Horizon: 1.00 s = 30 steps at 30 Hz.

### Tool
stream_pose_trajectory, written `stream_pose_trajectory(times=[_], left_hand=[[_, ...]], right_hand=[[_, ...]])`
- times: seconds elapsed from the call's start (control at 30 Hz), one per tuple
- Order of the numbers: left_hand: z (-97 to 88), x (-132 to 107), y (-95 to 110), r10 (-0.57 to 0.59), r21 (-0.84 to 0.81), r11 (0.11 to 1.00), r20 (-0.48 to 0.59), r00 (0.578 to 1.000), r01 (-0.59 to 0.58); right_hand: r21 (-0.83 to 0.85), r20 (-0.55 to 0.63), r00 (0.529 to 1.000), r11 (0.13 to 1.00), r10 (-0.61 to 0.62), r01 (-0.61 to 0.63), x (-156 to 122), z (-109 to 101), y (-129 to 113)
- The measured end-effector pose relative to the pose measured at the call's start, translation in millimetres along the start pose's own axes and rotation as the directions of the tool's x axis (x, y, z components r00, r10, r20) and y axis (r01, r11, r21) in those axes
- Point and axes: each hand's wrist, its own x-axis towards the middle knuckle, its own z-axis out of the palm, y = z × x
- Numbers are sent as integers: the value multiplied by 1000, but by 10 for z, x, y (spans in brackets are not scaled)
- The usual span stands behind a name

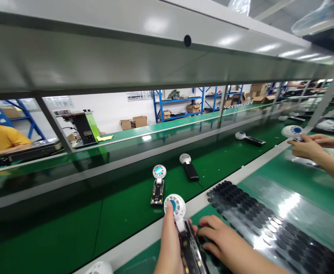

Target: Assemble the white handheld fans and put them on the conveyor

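- With 12 straight ahead of the held device (188, 241), the left hand (169, 239) has its fingers closed around that device, thumb over its white head.
- Right hand (226, 239) at 3 o'clock, just beside the handle; its fingers are partly curled, and I cannot tell whether they touch or grip anything.
- A pale rail (144, 236) runs between the tabletop (281, 167) and the green belt (112, 213).
- On the belt, a clear-handled device (157, 190) lies at 11, a black-handled device (190, 170) at 12, another device (254, 140) at 1.
- At 3, beyond the right hand, black discs (241, 201) cover part of the tabletop.
- At 2, a co-worker's hands (312, 148) hold a white-headed device (292, 131).
- Overhead at 12, a metal shelf (127, 57) cuts off the upper view; its post (52, 125) stands near a machine (85, 127) at 10 to 11.
- Blue racks (181, 102) stand far off at 12.
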Motion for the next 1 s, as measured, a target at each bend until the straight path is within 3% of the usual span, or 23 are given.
stream_pose_trajectory(times=[0.17,0.43,0.63,0.73,0.87,1.0], left_hand=[[-62,55,-171,241,127,964,-31,970,-235],[-63,37,-159,269,66,962,-32,963,-266],[-71,61,-190,290,146,948,-19,957,-284],[-109,50,-200,319,239,922,-19,947,-306],[-171,38,-212,414,393,837,2,910,-381],[-198,60,-223,410,414,829,9,912,-376]], right_hand=[[-15,32,999,999,29,-28,89,14,-65],[75,30,998,996,47,-49,63,-60,-75],[179,18,999,983,38,-41,-73,-156,-54],[258,-5,997,964,71,-67,-100,-217,-189],[437,86,986,884,144,-167,-58,-204,-443],[409,103,975,886,196,-221,21,-173,-558]])
